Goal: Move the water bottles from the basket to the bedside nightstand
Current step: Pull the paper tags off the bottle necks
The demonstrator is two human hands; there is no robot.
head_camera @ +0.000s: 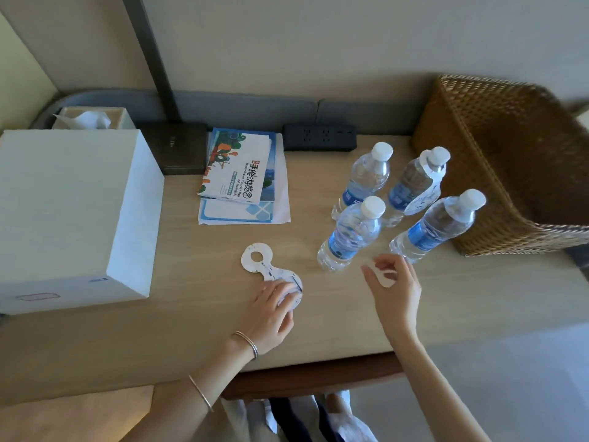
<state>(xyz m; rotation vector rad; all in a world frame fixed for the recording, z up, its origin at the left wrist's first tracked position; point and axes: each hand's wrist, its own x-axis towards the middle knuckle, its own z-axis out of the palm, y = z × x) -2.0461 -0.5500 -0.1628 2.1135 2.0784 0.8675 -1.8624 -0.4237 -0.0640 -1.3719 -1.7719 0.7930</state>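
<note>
While a white figure-eight paper tag (276, 275) is pressed under the flat left hand (271, 314), a small white tag (386, 278) is pinched by the right hand (396, 291).

Bare pale wooden desk (178, 333) lies open along the near edge. Four clear plastic water bottles (353, 237) crowd the right beside a brown woven basket (510, 154); a white box (63, 202) walls the left.
</note>
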